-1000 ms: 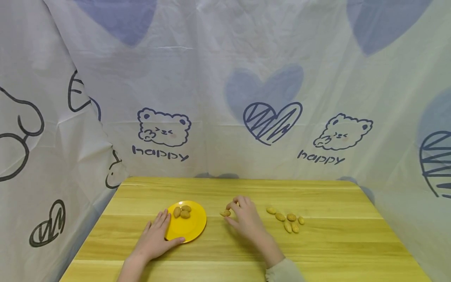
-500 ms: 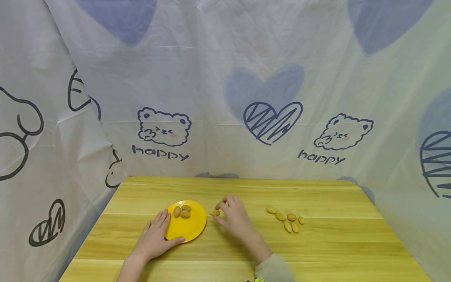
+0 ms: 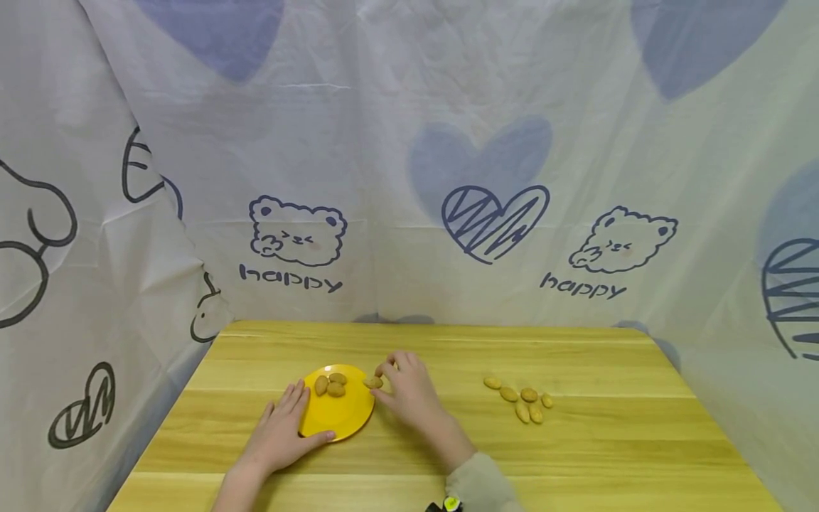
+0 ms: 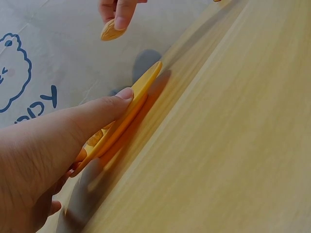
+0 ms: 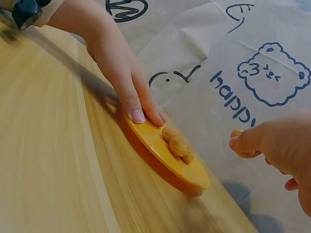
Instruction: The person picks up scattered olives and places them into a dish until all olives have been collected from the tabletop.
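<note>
My right hand point(image 3: 409, 390) pinches an almond point(image 3: 373, 382) between thumb and fingertips at the right rim of a yellow plate point(image 3: 345, 416). Both wrist views show this almond raised above the plate's level; its grooved tan surface shows in the left wrist view, where the almond point(image 4: 112, 31) hangs from the fingertips. On the plate's back part lie 3 almonds point(image 3: 335, 389) close together. My left hand point(image 3: 281, 434) rests along the plate's left side, fingers straight and spread, with the thumb on the front rim.
Several more almonds point(image 3: 522, 411) lie in a loose group on the wooden table point(image 3: 608, 441), right of the right hand. Behind the table hangs a pale printed cloth point(image 3: 397, 284), with another stretch along the left side.
My right hand has moved left with the almond, from the table's middle to the plate's right rim. The left hand, the plate and the other almonds have stayed put.
</note>
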### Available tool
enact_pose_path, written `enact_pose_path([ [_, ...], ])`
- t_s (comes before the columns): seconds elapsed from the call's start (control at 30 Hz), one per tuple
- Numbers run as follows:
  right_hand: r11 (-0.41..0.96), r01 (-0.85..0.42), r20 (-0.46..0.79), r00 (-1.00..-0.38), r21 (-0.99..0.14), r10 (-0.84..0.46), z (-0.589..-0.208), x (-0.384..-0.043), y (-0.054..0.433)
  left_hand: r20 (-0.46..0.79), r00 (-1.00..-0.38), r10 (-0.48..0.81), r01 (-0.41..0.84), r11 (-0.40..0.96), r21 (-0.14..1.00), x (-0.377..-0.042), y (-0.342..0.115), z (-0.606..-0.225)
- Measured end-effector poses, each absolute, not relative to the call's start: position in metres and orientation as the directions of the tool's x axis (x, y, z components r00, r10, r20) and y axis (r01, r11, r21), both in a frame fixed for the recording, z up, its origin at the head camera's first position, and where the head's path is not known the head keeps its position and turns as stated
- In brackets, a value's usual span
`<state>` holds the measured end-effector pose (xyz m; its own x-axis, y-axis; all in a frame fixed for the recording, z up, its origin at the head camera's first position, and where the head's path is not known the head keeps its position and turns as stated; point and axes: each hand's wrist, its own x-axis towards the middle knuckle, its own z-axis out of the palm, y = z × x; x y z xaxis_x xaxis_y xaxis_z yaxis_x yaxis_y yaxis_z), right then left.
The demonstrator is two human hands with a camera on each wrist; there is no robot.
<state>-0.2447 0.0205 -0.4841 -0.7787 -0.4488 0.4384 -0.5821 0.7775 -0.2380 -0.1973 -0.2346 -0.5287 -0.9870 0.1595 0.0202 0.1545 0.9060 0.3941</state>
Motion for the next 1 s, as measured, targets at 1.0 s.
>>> enact_pose_path([
  [1.0,0.811,-0.558,0.368,-0.802,-0.178,-0.471,-0.509,-0.263,-0.012,0.052,-0.985,0.165,0.172,0.91,0.378,-0.199,-0.236,-0.532],
])
